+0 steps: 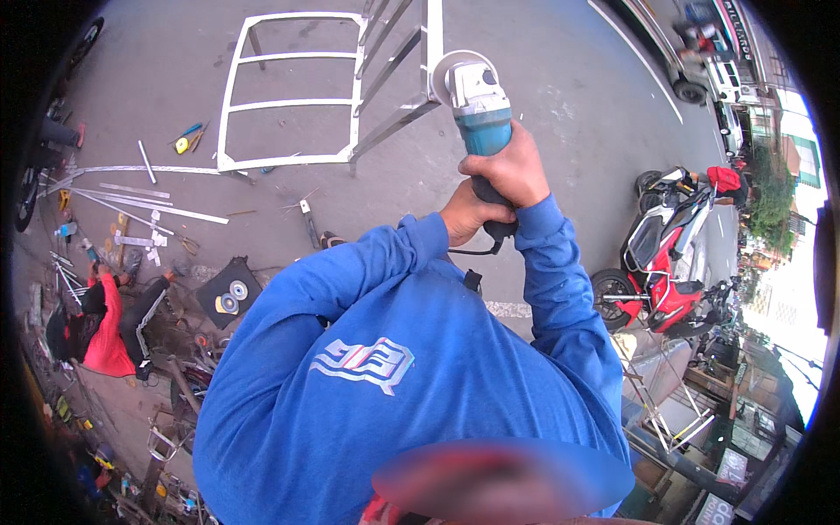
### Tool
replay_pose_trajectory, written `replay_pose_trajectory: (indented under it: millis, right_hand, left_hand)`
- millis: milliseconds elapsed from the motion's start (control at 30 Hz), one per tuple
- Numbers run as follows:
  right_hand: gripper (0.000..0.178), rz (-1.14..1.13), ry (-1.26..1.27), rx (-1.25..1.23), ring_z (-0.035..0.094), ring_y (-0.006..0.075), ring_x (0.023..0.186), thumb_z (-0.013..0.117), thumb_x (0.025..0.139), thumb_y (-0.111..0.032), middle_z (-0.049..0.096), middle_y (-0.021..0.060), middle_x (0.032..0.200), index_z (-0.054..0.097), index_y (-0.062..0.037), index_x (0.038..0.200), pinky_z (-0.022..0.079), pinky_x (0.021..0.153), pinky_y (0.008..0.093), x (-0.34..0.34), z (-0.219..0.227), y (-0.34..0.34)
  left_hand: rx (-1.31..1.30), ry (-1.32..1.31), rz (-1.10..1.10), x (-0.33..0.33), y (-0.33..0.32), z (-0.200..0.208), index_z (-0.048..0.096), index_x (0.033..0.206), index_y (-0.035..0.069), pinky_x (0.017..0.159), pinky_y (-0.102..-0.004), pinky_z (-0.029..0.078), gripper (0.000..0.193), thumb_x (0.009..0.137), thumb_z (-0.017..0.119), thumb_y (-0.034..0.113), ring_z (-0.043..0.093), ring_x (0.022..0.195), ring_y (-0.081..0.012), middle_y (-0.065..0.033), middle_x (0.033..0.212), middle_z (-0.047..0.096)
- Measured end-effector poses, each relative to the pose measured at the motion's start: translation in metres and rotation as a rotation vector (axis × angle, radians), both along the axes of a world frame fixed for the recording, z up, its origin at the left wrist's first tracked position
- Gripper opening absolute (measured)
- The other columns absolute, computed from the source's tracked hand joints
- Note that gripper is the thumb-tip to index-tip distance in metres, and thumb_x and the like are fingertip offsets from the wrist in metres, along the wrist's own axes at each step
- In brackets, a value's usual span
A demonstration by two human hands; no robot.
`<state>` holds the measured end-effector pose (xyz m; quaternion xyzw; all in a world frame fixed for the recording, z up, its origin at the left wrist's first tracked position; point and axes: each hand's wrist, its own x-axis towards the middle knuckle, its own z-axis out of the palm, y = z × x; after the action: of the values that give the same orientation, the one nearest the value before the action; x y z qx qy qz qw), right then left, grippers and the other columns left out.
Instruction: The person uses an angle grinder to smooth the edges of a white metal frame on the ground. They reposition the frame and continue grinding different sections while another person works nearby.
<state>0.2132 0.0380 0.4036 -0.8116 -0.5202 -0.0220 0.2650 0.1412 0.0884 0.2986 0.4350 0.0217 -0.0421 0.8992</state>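
Observation:
An angle grinder (486,131) with a teal body and grey metal head is in both my hands. My right hand (514,168) wraps round its body, and behind it my left hand (470,213) grips the black rear end, where a cord hangs down. The grinder's round disc (444,72) is at the edge of a welded metal frame (293,162), beside its upright bar; whether disc and bar touch, I cannot tell. White-faced bars form one side of the frame, with bare grey tubes on its right.
A hammer (309,223) and a yellow tape measure (182,145) lie on the pavement. Metal strips (166,206) are strewn at left, near a person in red (109,328) and a dark mat (213,291) with discs. A red motorcycle (669,262) stands at right.

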Motion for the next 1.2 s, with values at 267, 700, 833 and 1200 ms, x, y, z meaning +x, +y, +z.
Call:
replay_pose_trajectory:
  millis: [267, 700, 833, 1200]
  right_hand:
    - [0.054, -0.563, 0.539, -0.112, 0.065, 0.0318, 0.092, 0.076, 0.056, -0.018, 0.066, 0.0191, 0.096, 0.061, 0.0028, 0.104, 0.051, 0.081, 0.0388, -0.008, 0.024, 0.026]
    - [0.057, -0.619, 0.477, -0.193, 0.065, 0.0290, 0.087, 0.077, 0.055, -0.019, 0.067, 0.0166, 0.095, 0.059, 0.0031, 0.105, 0.051, 0.080, 0.0373, -0.006, 0.021, 0.034]
    - [0.056, -0.603, 0.470, -0.210, 0.065, 0.0289, 0.087, 0.077, 0.056, -0.019, 0.067, 0.0167, 0.094, 0.059, 0.0032, 0.105, 0.052, 0.079, 0.0375, -0.005, 0.019, 0.034]
    - [0.058, -0.594, 0.456, -0.201, 0.066, 0.0284, 0.086, 0.077, 0.056, -0.020, 0.067, 0.0170, 0.095, 0.058, 0.0034, 0.105, 0.051, 0.079, 0.0376, -0.003, 0.013, 0.033]
  left_hand:
    - [-0.125, -0.025, 0.030, 0.002, -0.001, 0.005, 0.062, 0.105, 0.001, 0.081, -0.0350, 0.056, 0.048, 0.060, 0.075, -0.002, 0.067, 0.091, -0.0208, -0.0072, 0.098, 0.067]
    - [-0.358, 0.014, -0.057, -0.012, 0.021, 0.023, 0.064, 0.099, 0.000, 0.077, -0.0345, 0.056, 0.040, 0.060, 0.074, -0.003, 0.068, 0.085, -0.0210, -0.0081, 0.092, 0.068]
    - [-0.372, 0.042, -0.076, -0.011, 0.023, 0.021, 0.064, 0.098, 0.000, 0.075, -0.0342, 0.057, 0.039, 0.060, 0.074, -0.004, 0.068, 0.083, -0.0206, -0.0080, 0.089, 0.068]
    - [-0.361, -0.024, -0.015, -0.004, 0.014, 0.008, 0.064, 0.097, 0.001, 0.075, -0.0352, 0.057, 0.041, 0.058, 0.076, -0.003, 0.067, 0.082, -0.0200, -0.0080, 0.088, 0.068]
